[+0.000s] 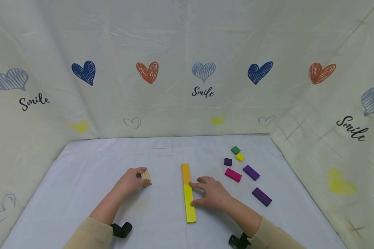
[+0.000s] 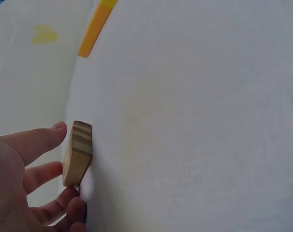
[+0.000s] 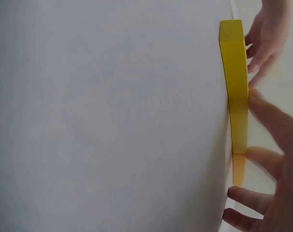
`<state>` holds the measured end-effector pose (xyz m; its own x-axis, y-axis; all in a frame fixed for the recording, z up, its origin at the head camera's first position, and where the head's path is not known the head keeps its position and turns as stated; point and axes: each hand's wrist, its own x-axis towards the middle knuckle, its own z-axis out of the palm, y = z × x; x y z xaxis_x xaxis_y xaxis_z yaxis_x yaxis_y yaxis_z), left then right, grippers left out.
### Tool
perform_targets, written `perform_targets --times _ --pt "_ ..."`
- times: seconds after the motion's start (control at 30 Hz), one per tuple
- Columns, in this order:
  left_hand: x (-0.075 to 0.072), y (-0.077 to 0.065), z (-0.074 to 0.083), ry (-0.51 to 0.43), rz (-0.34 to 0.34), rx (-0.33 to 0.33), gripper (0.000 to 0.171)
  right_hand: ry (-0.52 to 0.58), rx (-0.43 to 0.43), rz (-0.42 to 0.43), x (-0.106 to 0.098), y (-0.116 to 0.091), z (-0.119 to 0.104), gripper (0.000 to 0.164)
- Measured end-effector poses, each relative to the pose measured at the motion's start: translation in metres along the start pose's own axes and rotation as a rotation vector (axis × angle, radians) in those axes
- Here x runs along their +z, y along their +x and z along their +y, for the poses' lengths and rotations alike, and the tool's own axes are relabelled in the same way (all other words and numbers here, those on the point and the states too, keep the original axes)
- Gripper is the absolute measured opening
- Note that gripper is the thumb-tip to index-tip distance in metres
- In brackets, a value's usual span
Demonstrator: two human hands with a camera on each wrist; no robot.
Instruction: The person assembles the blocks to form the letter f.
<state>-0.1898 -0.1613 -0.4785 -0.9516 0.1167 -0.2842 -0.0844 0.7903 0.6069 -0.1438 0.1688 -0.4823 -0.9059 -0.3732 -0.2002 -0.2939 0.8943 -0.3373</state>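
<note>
My left hand holds a plain wooden block with visible grain, thumb at one end and fingers at the other. In the left wrist view the same wooden block stands on the white cloth. To its right, three blocks lie end to end in a straight row: an orange block at the far end, then a yellow block and another yellow block nearest me. My right hand is spread along the row's right side, its thumb and index fingertip touching the yellow blocks.
Loose blocks lie at the right: a green block, a small yellow block, a small dark purple block, a pink block and two longer purple blocks. Behind the cloth-covered table hangs a white curtain printed with hearts.
</note>
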Motion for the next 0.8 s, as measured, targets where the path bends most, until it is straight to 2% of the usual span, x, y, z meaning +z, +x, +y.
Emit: perform_targets --times 0.2,0.47,0.8 --pt "0.007 -0.002 0.004 0.030 0.033 -0.034 0.068 0.002 0.004 0.000 -0.001 -0.001 -0.001 0.075" --pt "0.012 -0.004 0.009 0.119 0.101 -0.022 0.069 0.004 0.000 0.006 -0.002 -0.002 -0.003 0.075" --pt "0.013 -0.005 0.013 0.121 0.094 -0.023 0.064 -0.003 0.007 0.009 -0.002 -0.002 -0.003 0.075"
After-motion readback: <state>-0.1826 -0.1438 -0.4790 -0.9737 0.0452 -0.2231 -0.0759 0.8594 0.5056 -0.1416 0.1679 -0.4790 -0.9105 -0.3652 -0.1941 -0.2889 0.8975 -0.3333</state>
